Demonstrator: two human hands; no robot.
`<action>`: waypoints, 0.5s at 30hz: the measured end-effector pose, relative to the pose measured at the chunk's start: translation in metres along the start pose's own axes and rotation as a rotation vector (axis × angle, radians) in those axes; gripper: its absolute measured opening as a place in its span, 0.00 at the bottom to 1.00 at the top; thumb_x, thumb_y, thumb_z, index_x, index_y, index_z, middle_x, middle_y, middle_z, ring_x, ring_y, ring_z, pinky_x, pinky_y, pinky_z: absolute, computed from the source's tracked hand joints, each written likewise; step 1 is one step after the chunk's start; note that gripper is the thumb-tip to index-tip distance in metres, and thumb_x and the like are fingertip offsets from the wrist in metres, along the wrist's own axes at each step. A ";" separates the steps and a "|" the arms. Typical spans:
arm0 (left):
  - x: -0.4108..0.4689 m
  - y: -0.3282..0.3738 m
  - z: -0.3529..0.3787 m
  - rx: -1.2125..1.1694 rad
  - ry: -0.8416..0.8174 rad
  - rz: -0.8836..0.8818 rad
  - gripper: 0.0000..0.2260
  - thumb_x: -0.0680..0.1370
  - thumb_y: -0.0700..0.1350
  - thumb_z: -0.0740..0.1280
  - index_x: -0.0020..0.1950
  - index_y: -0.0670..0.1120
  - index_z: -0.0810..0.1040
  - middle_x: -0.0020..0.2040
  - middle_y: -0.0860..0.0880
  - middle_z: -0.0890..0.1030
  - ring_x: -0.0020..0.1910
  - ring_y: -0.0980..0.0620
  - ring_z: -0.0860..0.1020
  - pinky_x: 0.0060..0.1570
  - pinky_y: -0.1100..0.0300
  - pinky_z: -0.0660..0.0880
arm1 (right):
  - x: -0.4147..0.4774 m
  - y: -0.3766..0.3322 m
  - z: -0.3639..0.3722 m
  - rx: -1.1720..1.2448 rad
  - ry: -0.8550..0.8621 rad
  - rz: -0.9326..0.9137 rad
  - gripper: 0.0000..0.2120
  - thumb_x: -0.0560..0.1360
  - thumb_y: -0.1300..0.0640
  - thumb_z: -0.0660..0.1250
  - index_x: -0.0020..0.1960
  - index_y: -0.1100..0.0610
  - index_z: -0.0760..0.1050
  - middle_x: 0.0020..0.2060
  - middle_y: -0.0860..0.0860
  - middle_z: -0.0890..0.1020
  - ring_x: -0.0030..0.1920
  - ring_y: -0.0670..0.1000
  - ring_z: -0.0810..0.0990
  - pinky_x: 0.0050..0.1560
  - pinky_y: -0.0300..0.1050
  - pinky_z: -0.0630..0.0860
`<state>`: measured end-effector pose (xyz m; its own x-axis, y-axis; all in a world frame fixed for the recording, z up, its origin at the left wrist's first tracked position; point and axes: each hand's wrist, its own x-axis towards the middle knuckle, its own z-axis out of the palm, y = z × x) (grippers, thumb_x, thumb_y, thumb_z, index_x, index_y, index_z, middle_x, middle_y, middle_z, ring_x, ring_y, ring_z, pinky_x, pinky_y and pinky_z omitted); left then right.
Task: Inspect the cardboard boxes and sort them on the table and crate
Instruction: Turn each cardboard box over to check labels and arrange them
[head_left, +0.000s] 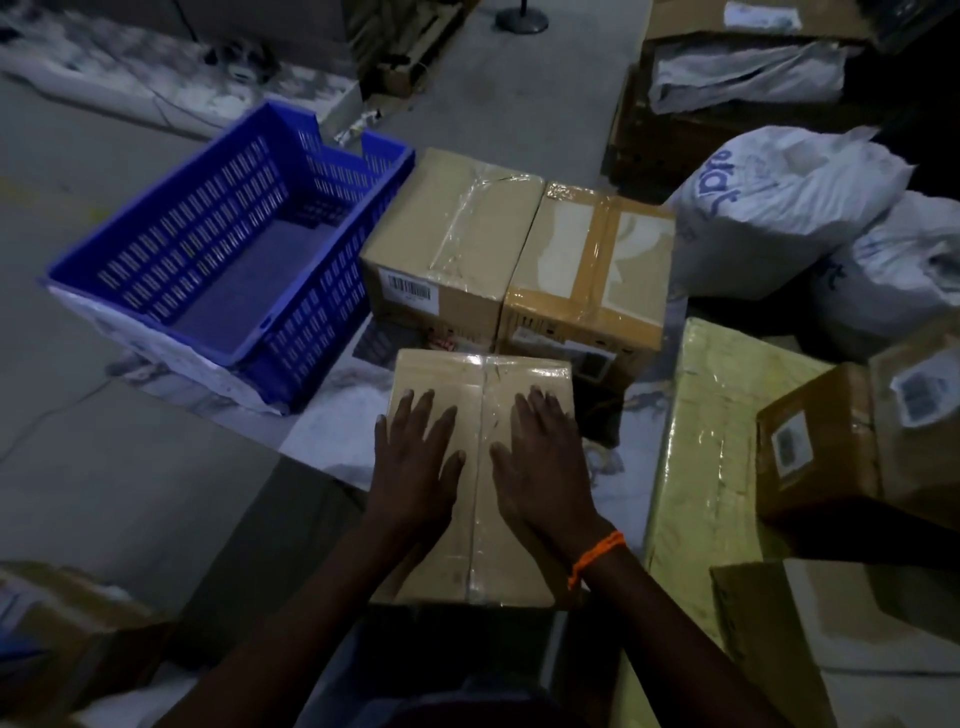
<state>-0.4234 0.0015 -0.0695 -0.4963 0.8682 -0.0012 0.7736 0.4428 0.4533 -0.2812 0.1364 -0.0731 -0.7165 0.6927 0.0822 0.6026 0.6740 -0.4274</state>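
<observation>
step: inspection. left hand (418, 457) and right hand (543, 457) lie flat, fingers (410, 410) spread, grasping nothing, on the taped box (478, 519) at lower centre on the desk (332, 415). next, likely: grip its sides, lift toward the empty blue crate (156, 228), upper left.

Both forearms are extended forward from the bottom of the view and converge over the near cardboard box (480, 467). The left hand (415, 457) is laid palm down on the left half of the box top, fingers straight and slightly spread, fingertips pointed toward the far edge. The right hand (540, 457) is laid flat in the same manner on the right half, just beside the taped centre seam, thumb angled inward. The hands are kept apart, with the seam between them. An orange wrist thread (597, 556) is worn on the right wrist. Nothing is gripped.
</observation>
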 end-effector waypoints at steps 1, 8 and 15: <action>0.004 0.000 0.000 0.023 0.001 -0.002 0.28 0.83 0.61 0.52 0.82 0.52 0.56 0.84 0.48 0.48 0.82 0.49 0.40 0.78 0.44 0.38 | 0.003 0.002 0.000 -0.013 0.002 -0.006 0.34 0.81 0.44 0.65 0.80 0.59 0.63 0.81 0.59 0.62 0.82 0.60 0.58 0.80 0.64 0.59; 0.003 -0.008 -0.009 -0.205 0.007 -0.187 0.42 0.77 0.69 0.61 0.83 0.49 0.51 0.83 0.48 0.49 0.80 0.54 0.48 0.76 0.50 0.51 | -0.014 0.025 0.001 0.354 0.010 0.199 0.37 0.82 0.46 0.67 0.84 0.57 0.55 0.84 0.52 0.50 0.83 0.52 0.52 0.80 0.47 0.58; 0.024 -0.008 -0.037 -0.510 0.064 -0.508 0.34 0.74 0.55 0.76 0.76 0.49 0.68 0.71 0.47 0.75 0.70 0.45 0.74 0.67 0.46 0.73 | -0.003 0.023 -0.021 0.777 0.044 0.405 0.34 0.80 0.54 0.72 0.82 0.52 0.61 0.78 0.51 0.70 0.77 0.51 0.69 0.75 0.52 0.70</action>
<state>-0.4563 0.0104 -0.0400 -0.7798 0.5612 -0.2774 0.1688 0.6153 0.7700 -0.2579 0.1549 -0.0639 -0.4759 0.8607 -0.1807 0.3866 0.0202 -0.9220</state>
